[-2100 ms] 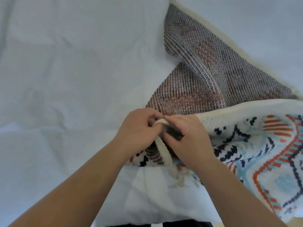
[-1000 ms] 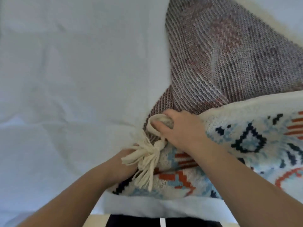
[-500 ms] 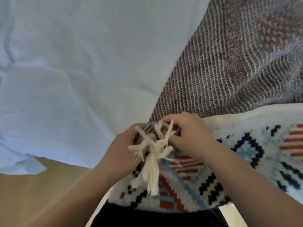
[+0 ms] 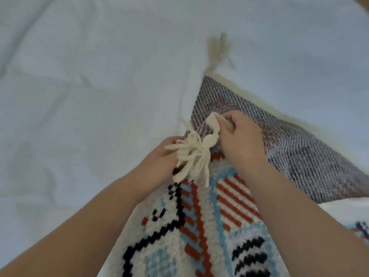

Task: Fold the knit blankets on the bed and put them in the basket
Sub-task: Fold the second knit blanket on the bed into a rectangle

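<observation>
The bed (image 4: 89, 96) spreads pale and creased beyond and to the left of the fingers, and the knit blanket (image 4: 199, 226) lies on it, patterned side under both forearms, grey reverse (image 4: 299, 152) turned up just right of the right hand (image 4: 239, 140). It looks soft, floppy and fairly thick, likely to sag unless held by its corners. The right fingers pinch the cream edge (image 4: 213, 121), while the left hand (image 4: 161, 156) grips the corner beneath the cream tassel (image 4: 193, 158); a second tassel (image 4: 217, 50) lies well beyond.
</observation>
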`<state>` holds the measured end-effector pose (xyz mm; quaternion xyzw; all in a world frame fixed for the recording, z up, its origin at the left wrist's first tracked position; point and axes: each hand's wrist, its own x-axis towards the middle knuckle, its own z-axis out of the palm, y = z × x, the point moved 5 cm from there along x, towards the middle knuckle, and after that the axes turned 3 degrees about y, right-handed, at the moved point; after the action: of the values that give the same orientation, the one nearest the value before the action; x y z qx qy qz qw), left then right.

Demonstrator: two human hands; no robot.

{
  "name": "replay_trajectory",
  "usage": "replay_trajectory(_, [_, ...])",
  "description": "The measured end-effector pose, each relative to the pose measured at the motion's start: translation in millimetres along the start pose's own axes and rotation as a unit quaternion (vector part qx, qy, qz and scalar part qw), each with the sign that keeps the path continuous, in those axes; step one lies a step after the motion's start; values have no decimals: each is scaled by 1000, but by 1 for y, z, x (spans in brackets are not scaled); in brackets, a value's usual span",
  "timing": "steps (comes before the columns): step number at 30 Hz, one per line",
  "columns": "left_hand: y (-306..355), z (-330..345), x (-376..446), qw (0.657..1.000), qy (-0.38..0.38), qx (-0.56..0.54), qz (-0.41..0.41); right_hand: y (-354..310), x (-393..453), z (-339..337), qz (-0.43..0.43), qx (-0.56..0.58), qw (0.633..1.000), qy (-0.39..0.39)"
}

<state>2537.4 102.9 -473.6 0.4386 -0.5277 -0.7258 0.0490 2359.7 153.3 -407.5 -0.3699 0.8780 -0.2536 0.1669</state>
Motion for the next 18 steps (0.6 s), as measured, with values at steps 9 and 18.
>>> replay_trajectory(9, [-19, -9, 8, 985, 159, 49, -53, 22, 7, 39, -107, -72, 969, -212])
replay_trajectory(18, [73, 23, 61, 994, 100, 37, 15, 1, 81, 13, 8, 142, 990, -20])
